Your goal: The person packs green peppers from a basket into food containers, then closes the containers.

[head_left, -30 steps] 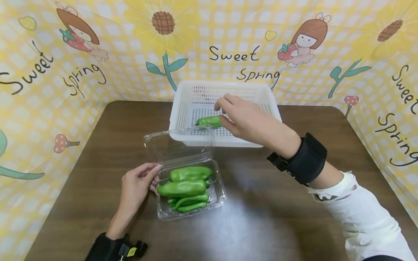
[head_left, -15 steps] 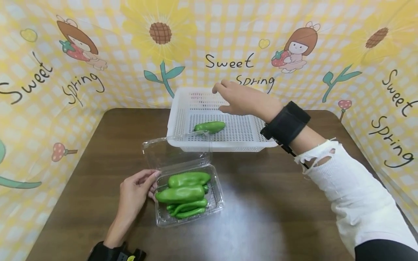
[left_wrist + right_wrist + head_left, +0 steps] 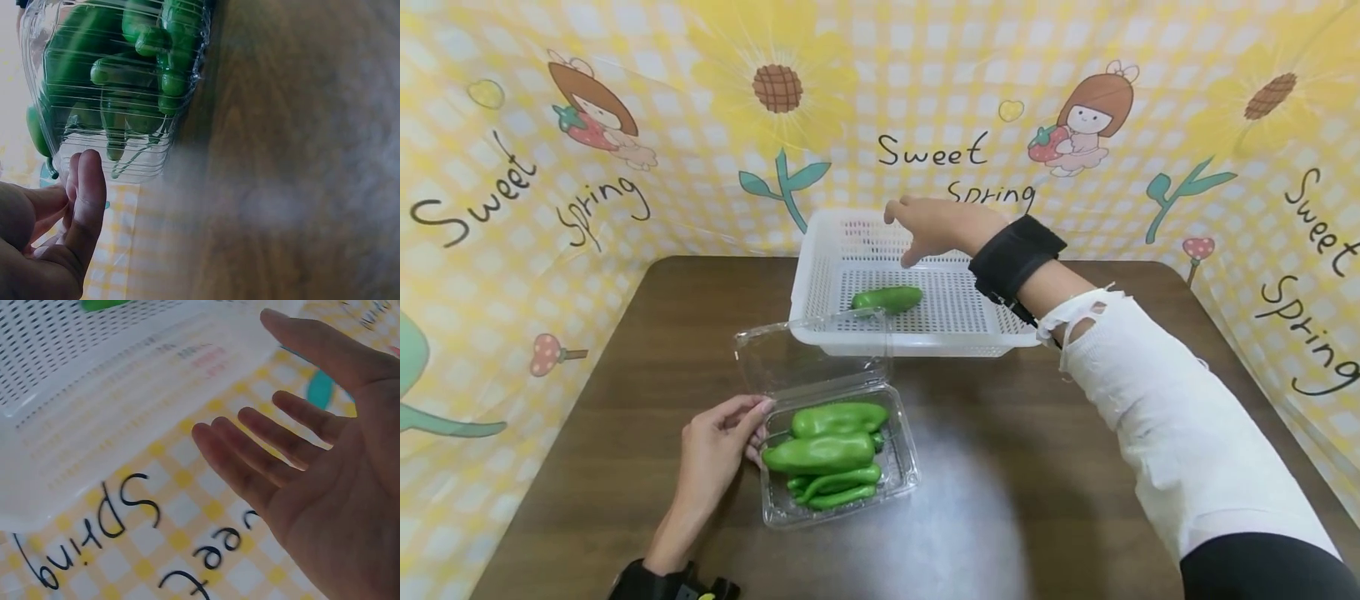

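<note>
My left hand (image 3: 711,446) pinches the left rim of a clear plastic clamshell box (image 3: 901,492), whose lid (image 3: 812,358) stands raised and leans over the basket's front edge. Inside the box lie several green peppers (image 3: 820,452), the larger ones behind and thin ones in front. The left wrist view shows my fingertips at the corner of the box (image 3: 156,174). Over the back of a white perforated basket (image 3: 917,343), my right hand (image 3: 936,227) hovers, fingers spread and holding nothing. One green pepper (image 3: 887,300) lies on the basket floor, in front of that hand and apart from it.
Both the box and basket stand on a brown wooden table (image 3: 1000,467), the basket at the far edge. A yellow checked cloth (image 3: 700,217) with printed sunflowers and lettering rises behind the table and along its sides.
The right hand has drawn back and up from beside the pepper in the basket, which stays on the basket floor. My left hand keeps its hold on the box.
</note>
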Tool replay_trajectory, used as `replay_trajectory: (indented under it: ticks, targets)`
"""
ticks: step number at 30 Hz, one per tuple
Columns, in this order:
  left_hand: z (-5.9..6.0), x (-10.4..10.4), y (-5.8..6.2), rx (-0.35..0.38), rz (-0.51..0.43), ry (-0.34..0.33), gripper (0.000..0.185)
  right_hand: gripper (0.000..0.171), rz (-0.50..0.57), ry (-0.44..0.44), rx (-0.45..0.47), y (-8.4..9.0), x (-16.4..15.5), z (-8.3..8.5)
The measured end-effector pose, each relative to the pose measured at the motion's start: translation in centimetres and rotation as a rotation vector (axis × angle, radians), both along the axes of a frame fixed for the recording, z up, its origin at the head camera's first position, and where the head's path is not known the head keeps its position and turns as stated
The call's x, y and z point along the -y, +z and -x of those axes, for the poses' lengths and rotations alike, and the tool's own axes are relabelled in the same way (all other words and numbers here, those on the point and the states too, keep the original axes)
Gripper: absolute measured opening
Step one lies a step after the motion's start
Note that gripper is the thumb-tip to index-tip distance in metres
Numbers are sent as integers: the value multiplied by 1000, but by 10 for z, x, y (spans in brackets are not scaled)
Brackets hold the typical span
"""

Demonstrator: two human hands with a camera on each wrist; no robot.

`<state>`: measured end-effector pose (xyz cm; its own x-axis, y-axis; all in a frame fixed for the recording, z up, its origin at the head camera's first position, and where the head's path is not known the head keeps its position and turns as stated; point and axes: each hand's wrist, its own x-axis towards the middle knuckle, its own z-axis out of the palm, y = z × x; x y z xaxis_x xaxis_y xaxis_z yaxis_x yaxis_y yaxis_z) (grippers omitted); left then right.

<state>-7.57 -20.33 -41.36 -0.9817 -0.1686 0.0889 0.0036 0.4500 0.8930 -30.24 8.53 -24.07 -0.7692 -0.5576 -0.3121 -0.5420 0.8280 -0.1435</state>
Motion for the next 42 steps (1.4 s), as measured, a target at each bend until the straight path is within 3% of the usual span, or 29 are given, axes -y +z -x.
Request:
replay_trajectory:
  ticks: [7,12,23,31,42]
  targets:
    - [-1,-1,-2,12,-32,-7,18,75,-99,9,79,-30,3,9]
    - [2,-2,-2,-19,-25,-1,16,76,-130,15,50,-41,5,13]
    - [1,-1,-1,-2,-32,5,17,82,-206,54,36,-72,16,11]
    - [2,-2,-1,0,-8,10,13,82,-172,50,52,-76,14,14]
    - [3,-3,0,-7,-22,13,17,58,-109,107,54,-94,16,17]
